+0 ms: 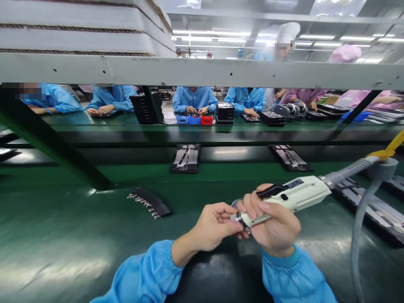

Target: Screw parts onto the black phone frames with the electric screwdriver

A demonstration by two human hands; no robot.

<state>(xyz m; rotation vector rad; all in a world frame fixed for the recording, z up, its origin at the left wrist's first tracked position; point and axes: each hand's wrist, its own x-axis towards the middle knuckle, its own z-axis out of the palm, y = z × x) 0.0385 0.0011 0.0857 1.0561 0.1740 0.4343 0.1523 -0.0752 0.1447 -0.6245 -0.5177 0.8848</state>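
Note:
My right hand is wrapped round a cream-white electric screwdriver with a black lever, tilted so its nose points down to the left. My left hand is closed at that nose, its thumb and fingers pinching around the tip. Whatever small part may sit between those fingertips is hidden. Part of a round metal piece with holes shows just behind the hands. To the left, a curved black strip with a row of small pinkish-white pieces along one edge lies on the green bench.
Tablet-like devices with exposed insides lie beyond my hands: one in the middle, another right of it, and a larger one at right. A grey cable hangs at right. A green post slants at left. Co-workers sit opposite.

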